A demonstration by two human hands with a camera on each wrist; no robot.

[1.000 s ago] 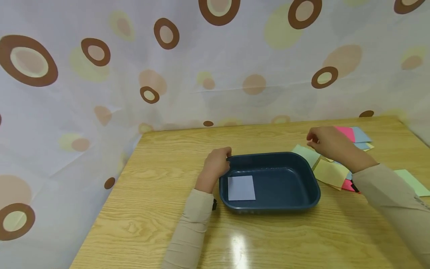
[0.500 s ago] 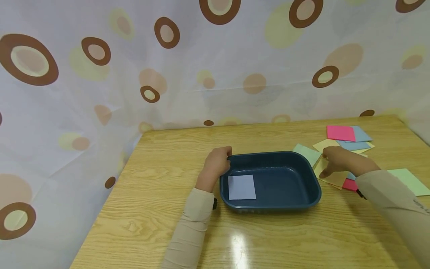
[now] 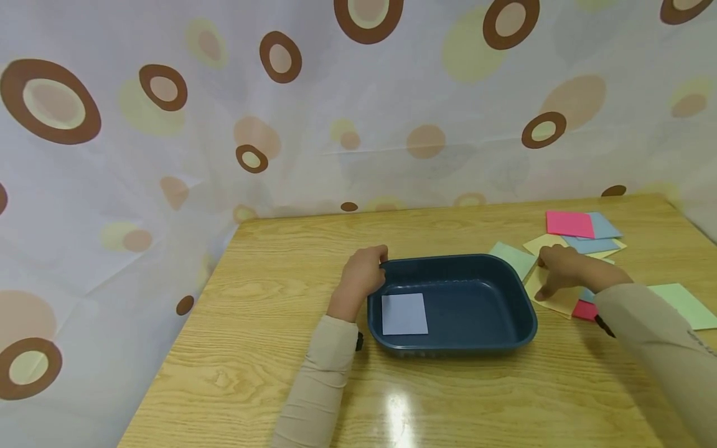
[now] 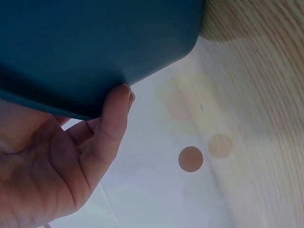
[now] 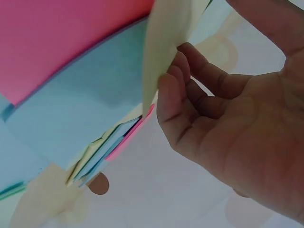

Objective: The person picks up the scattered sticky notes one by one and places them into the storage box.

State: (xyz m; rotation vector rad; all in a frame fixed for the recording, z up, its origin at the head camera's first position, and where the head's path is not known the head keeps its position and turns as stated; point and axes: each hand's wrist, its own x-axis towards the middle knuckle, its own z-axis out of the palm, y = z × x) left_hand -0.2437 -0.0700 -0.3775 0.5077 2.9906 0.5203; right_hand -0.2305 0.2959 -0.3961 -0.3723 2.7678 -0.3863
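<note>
My left hand [image 3: 360, 275] grips the left rim of a dark blue plastic tray [image 3: 451, 350]. The left wrist view shows its fingers at the tray's [image 4: 99, 52] rim corner. A pale lilac square of paper [image 3: 404, 314] lies flat at the tray's left end. Right of the tray, my right hand [image 3: 562, 269] reaches down over scattered coloured paper and holds a yellow paper [image 3: 562, 300], its thumb and fingers bent about it. Close up, the right fingers [image 5: 171, 95] are against the edge of this yellow paper [image 5: 164, 42]; the thumb's tip is out of frame.
Behind the right hand lie a pink paper [image 3: 569, 224] and blue papers [image 3: 605, 225]. A pale green paper [image 3: 511, 258] sits by the tray's far right corner, another green paper [image 3: 684, 305] farther right. The wooden table [image 3: 252, 348] meets a patterned sheet [image 3: 313, 168] behind.
My right hand has come down and nearer from above the papers onto the yellow paper, uncovering the pink paper behind. My left hand and the tray have hardly moved.
</note>
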